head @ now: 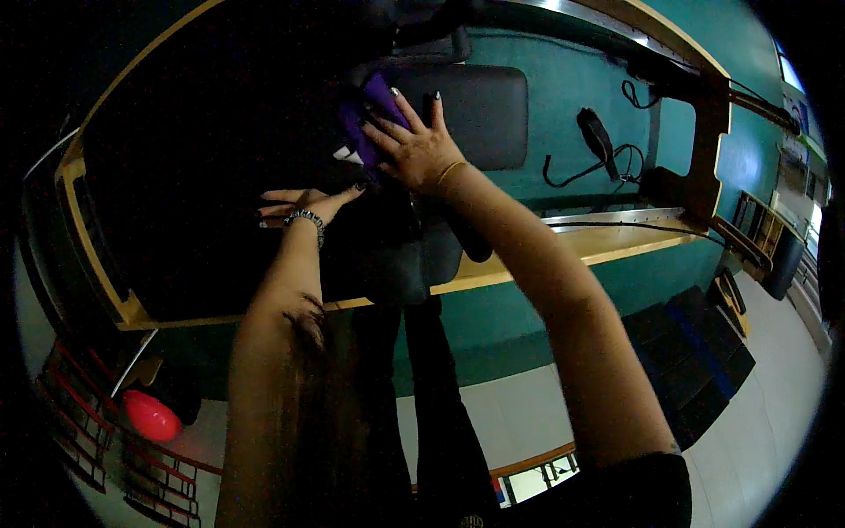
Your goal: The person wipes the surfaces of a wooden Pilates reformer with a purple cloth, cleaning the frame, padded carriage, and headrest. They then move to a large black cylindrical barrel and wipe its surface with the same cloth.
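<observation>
My right hand [419, 148] lies palm down with spread fingers on a purple cloth [373, 135], pressed against dark padding. A small white tag or patch shows at the cloth's lower left edge. To the left, my left hand [310, 201] rests with its fingers apart on or just over the black padded surface [198, 165]; contact there cannot be told in the dark. A dark grey padded headrest or cushion [492, 119] extends to the right of my right hand. These parts belong to a wood-framed exercise apparatus, apparently a Pilates reformer.
Black straps with a padded loop [596, 135] lie on the green surface inside the wooden frame [709, 138]. A cord crosses the near rail. Dark folded mats [693, 363] lie on the floor at right. A red ball [152, 416] and metal racks [162, 472] stand at lower left.
</observation>
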`<state>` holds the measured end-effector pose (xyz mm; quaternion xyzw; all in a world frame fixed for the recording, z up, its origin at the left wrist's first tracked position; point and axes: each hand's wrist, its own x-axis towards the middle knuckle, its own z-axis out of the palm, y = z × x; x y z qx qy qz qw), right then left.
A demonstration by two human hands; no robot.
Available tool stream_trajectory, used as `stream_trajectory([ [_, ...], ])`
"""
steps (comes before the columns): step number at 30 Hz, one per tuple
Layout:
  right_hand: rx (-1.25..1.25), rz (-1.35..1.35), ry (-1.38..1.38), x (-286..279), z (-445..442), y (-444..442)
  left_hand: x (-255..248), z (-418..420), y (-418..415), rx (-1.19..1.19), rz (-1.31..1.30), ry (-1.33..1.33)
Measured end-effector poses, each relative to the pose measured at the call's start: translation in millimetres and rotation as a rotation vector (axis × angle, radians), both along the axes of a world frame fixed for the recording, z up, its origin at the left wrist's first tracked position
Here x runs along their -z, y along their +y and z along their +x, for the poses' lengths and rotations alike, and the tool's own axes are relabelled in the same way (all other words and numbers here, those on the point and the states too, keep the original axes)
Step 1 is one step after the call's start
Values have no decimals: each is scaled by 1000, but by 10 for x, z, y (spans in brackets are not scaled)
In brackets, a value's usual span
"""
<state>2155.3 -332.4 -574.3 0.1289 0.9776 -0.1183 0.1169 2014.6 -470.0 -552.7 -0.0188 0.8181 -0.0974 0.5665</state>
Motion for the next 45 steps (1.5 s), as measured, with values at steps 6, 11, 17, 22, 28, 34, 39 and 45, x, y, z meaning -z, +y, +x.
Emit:
stream_trajectory([
  [6, 62, 42, -143, -43, 762, 409, 137, 25, -103, 5, -110, 175],
  [11, 641, 141, -218, 177, 1580, 529, -127, 90, 71, -22, -58, 199],
  [17, 785, 68, 157, 291, 1107, 281, 110, -32, -8, -24, 64, -128],
  [22, -39, 5, 25, 47, 244, 121, 728, -232, -411, -70, 163, -302],
  [28, 43, -143, 140, 118, 160, 498, 742, -145, -422, 38, 55, -97],
  [34, 888, -173, 318, 100, 430, 604, 510, -261, -187, -57, 34, -405],
  [39, 869, -475, 779, -506, -102, 253, 347, -38, -101, 12, -124, 41],
  [45, 468, -20, 694, -1056, -1022, 528, -3, -55, 19, -112, 37, -96],
])
